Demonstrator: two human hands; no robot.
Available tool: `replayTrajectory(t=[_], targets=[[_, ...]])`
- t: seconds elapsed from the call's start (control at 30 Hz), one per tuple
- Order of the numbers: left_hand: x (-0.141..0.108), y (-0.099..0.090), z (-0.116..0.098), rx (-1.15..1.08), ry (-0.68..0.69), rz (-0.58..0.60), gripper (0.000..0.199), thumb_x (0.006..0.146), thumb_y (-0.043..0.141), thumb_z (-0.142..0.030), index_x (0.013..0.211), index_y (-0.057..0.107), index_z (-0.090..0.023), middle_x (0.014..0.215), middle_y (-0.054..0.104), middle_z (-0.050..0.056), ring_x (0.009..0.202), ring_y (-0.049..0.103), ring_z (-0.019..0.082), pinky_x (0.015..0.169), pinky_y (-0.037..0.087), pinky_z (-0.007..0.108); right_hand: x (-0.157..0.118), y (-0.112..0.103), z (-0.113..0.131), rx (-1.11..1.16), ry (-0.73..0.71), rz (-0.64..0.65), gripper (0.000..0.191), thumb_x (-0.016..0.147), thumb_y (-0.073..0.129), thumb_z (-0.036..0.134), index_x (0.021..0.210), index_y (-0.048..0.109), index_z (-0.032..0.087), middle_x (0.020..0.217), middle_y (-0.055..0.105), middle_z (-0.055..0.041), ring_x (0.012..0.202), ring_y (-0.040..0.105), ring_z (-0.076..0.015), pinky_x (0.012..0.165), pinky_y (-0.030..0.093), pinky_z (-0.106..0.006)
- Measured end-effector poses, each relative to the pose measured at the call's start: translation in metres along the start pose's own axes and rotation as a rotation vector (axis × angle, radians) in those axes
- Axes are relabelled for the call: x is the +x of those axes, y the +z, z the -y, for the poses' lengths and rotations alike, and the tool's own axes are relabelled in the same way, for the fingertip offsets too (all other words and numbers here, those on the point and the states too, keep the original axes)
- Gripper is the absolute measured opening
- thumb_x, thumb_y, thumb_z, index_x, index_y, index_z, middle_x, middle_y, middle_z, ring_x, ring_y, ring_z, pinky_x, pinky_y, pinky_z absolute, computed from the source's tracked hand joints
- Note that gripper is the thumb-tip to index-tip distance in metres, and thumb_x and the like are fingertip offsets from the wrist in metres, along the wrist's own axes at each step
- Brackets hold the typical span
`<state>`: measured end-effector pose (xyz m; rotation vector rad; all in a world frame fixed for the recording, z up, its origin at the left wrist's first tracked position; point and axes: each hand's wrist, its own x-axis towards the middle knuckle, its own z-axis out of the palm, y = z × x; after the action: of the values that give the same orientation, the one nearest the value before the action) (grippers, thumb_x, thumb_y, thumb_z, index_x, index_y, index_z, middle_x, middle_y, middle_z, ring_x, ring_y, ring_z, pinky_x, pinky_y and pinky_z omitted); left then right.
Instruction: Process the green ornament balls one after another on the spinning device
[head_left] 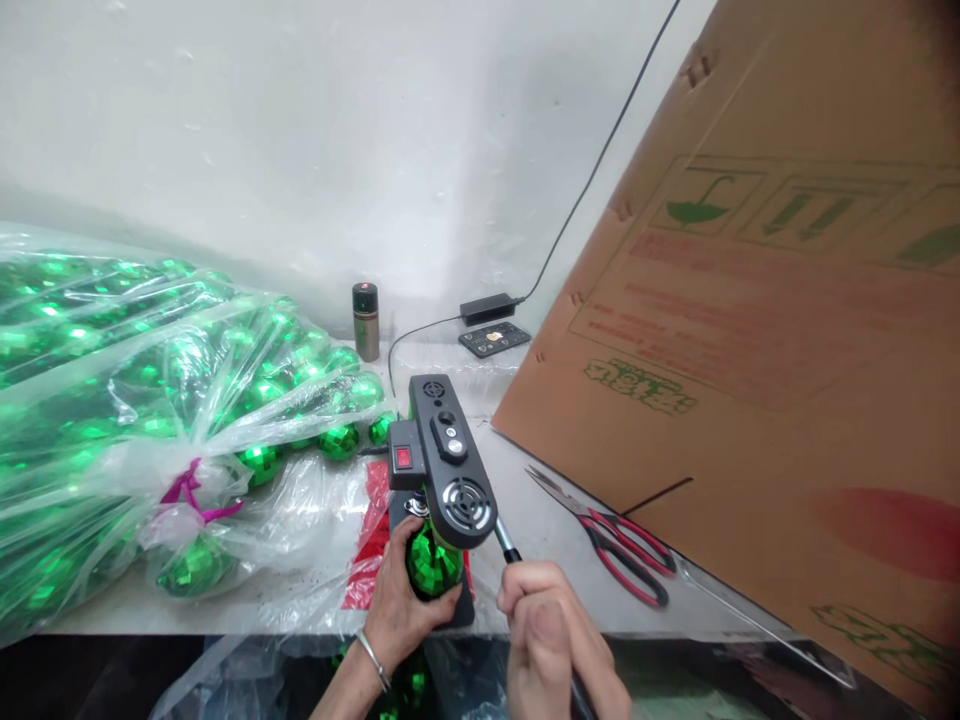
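Note:
A shiny green faceted ball (433, 562) sits under the front end of a black machine (452, 455) with a red switch. My left hand (405, 600) wraps round the ball, thumb at its lower right, with a silver bangle on the wrist. My right hand (551, 630) is closed on a lever (507, 540) with a metal shaft and black grip, which slants up to the machine's right side. Red plastic (367, 560) lies beneath the machine. To the right are scissors (611, 540) with red and black handles, lying open.
Clear plastic bags of green balls (187, 370) cover the left, one tied with a purple strip (187, 490). A large cardboard box (750, 330) leans in from the right. Behind stand a bottle (366, 322), a power adapter (489, 308) and a phone (494, 339). A thin metal rod (765, 620) lies front right.

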<state>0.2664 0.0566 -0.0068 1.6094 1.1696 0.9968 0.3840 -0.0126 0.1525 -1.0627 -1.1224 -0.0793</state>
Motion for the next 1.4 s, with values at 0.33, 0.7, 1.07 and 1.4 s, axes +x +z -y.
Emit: replayTrajectory(t=[0.33, 0.7, 1.07, 1.4], targets=[[0.000, 0.000, -0.001, 0.016, -0.027, -0.004, 0.083, 0.067, 0.096, -0.035, 0.144, 0.070, -0.020, 0.124, 0.085, 0.013, 0.116, 0.085, 0.040, 0.112, 0.069, 0.063, -0.008, -0.002, -0.009, -0.015, -0.042, 0.024, 0.044, 0.118, 0.051, 0.014, 0.076, 0.055, 0.023, 0.070, 0.062, 0.0029, 0.057, 0.060, -0.0108, 0.054, 0.040, -0.026], [0.000, -0.001, -0.006, -0.003, -0.045, -0.014, 0.081, 0.068, 0.094, -0.040, 0.143, 0.069, -0.019, 0.128, 0.085, 0.015, 0.121, 0.085, 0.042, 0.115, 0.067, 0.064, -0.018, -0.007, -0.016, -0.060, 0.003, 0.031, 0.047, 0.121, 0.057, 0.030, 0.075, 0.062, 0.023, 0.071, 0.065, 0.0015, 0.052, 0.052, -0.0113, 0.050, 0.034, -0.029], [0.001, 0.004, -0.003, 0.031, -0.053, -0.024, 0.080, 0.068, 0.092, -0.039, 0.142, 0.069, -0.019, 0.130, 0.084, 0.016, 0.123, 0.084, 0.041, 0.117, 0.066, 0.064, -0.020, -0.004, -0.024, -0.009, -0.069, 0.025, 0.040, 0.121, 0.052, 0.022, 0.082, 0.060, 0.024, 0.074, 0.066, 0.0032, 0.058, 0.057, -0.0111, 0.054, 0.038, -0.027], [0.002, 0.008, 0.003, 0.037, -0.018, -0.025, 0.080, 0.069, 0.091, -0.039, 0.144, 0.068, -0.019, 0.135, 0.083, 0.017, 0.126, 0.083, 0.041, 0.118, 0.066, 0.065, -0.016, 0.003, -0.030, 0.021, -0.136, -0.022, 0.042, 0.121, 0.048, 0.020, 0.080, 0.056, 0.024, 0.073, 0.062, 0.0049, 0.057, 0.054, -0.0105, 0.057, 0.042, -0.028]])
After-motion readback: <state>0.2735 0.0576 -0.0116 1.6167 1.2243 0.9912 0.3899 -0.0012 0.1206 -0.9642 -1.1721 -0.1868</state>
